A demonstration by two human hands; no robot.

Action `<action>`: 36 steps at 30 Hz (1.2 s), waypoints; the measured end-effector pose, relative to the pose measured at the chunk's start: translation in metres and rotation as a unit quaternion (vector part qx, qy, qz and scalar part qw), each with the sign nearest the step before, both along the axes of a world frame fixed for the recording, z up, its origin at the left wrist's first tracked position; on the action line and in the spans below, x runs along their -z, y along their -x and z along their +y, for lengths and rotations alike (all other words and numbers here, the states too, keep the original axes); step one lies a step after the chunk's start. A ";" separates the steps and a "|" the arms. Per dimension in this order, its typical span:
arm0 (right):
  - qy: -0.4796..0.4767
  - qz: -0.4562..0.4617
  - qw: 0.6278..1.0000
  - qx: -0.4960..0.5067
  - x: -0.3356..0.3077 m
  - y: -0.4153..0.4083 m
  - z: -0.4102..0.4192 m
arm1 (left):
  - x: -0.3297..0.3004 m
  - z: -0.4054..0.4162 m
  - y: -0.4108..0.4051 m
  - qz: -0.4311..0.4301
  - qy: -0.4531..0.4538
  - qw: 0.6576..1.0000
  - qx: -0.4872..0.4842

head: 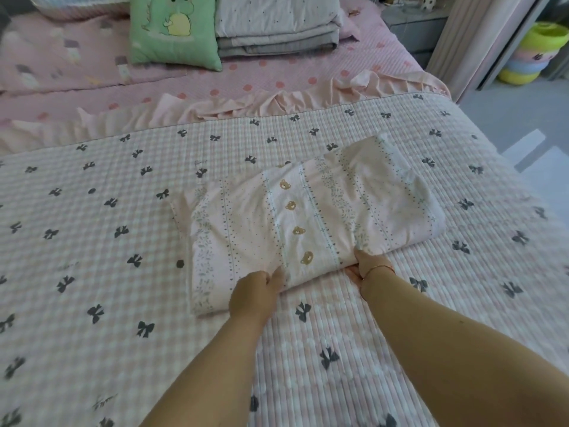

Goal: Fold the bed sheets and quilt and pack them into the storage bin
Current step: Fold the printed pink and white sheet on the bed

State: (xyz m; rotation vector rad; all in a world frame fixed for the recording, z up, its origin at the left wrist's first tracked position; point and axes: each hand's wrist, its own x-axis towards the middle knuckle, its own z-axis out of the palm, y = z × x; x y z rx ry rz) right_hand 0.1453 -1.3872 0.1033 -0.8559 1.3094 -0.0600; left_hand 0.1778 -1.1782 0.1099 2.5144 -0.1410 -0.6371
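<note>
Folded sheet [311, 217] in both hands

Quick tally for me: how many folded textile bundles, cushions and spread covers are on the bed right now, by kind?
Folded bundles: 2, the pink bear-print sheet in both hands' grip (left hand, right hand), and the grey quilt stack
Cushions: 1, green dinosaur cushion
Spread covers: 2, bow-print cover, pink dotted cover
Total: 5

Pale floor [505, 118]; grey dresser [415, 29]
</note>
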 end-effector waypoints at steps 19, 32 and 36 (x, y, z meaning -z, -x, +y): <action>-0.025 0.000 0.999 -0.023 0.015 0.020 0.003 | 0.075 -0.041 0.012 0.267 0.337 0.712 -0.556; -0.019 0.082 0.996 0.015 0.013 0.165 0.024 | 0.039 -0.008 0.178 0.293 0.194 0.744 -0.568; -0.019 0.127 0.992 -0.008 0.016 0.196 0.029 | 0.054 0.004 0.209 0.353 0.093 0.812 -0.456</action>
